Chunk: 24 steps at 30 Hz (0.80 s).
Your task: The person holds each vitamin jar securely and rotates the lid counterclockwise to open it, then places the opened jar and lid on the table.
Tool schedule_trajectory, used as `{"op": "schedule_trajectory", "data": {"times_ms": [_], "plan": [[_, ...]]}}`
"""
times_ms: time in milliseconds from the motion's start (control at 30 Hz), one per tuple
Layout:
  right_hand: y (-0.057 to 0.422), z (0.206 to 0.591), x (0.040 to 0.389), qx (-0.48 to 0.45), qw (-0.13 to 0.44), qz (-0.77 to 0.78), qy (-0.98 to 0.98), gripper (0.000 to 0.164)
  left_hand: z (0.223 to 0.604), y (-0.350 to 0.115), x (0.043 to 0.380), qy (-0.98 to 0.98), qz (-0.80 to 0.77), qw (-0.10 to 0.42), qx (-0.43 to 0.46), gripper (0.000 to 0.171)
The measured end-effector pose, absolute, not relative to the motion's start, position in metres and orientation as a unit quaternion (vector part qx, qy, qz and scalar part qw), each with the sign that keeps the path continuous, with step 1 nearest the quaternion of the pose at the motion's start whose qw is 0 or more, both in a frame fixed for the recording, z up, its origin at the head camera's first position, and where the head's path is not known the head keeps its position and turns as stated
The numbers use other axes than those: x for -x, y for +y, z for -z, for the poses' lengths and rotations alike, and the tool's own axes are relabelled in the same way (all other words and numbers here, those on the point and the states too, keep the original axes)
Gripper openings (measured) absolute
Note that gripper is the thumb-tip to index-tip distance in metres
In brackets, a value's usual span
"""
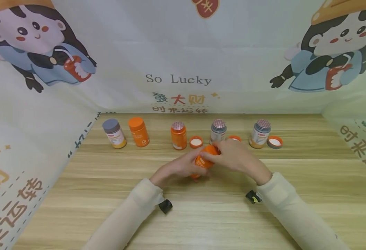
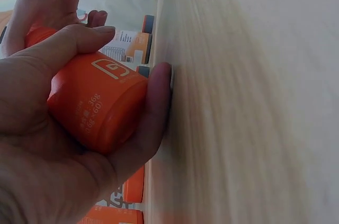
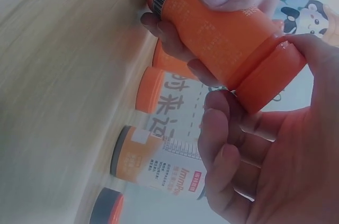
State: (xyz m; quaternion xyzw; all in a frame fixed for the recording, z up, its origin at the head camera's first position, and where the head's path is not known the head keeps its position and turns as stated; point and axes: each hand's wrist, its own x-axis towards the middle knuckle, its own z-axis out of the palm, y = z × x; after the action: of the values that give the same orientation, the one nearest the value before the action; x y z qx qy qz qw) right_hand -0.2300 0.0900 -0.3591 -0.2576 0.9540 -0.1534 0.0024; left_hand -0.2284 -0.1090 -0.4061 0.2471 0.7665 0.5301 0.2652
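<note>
An orange supplement bottle (image 1: 201, 162) is held tilted above the wooden table, in front of the row of bottles. My left hand (image 1: 186, 164) wraps round its body, with the thumb along the side in the left wrist view. The thumb and fingers of my right hand (image 1: 237, 155) grip the orange cap (image 3: 270, 78), which sits on the bottle's end in the right wrist view. Just behind the hands stands a capless grey bottle (image 1: 218, 130) with a patterned seal; an upturned cap (image 1: 234, 138) beside it is partly hidden by the right hand.
Along the back stand a grey-capped bottle (image 1: 114, 134), an orange capped bottle (image 1: 138, 132), a capless orange bottle (image 1: 178, 138) and a capless grey bottle (image 1: 259, 136). Upturned caps lie at the orange one (image 1: 196, 142) and at the right end (image 1: 274, 142). A printed cloth (image 1: 183, 52) hangs behind.
</note>
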Motion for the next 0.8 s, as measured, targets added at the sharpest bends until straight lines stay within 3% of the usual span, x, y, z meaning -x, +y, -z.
{"op": "schedule_trajectory", "data": {"times_ms": [267, 500, 800], "plan": [[0.093, 0.356, 0.231, 0.276, 0.013, 0.14, 0.951, 0.045, 0.405, -0.106, 0.229, 0.777, -0.516, 0.246, -0.262, 0.053], [0.097, 0.352, 0.231, 0.277, 0.017, 0.136, 0.951, 0.054, 0.407, -0.106, 0.228, 0.777, -0.521, 0.24, -0.259, 0.057], [0.101, 0.349, 0.231, 0.287, 0.033, 0.138, 0.947, 0.046, 0.406, -0.105, 0.229, 0.778, -0.516, 0.241, -0.265, 0.053]]}}
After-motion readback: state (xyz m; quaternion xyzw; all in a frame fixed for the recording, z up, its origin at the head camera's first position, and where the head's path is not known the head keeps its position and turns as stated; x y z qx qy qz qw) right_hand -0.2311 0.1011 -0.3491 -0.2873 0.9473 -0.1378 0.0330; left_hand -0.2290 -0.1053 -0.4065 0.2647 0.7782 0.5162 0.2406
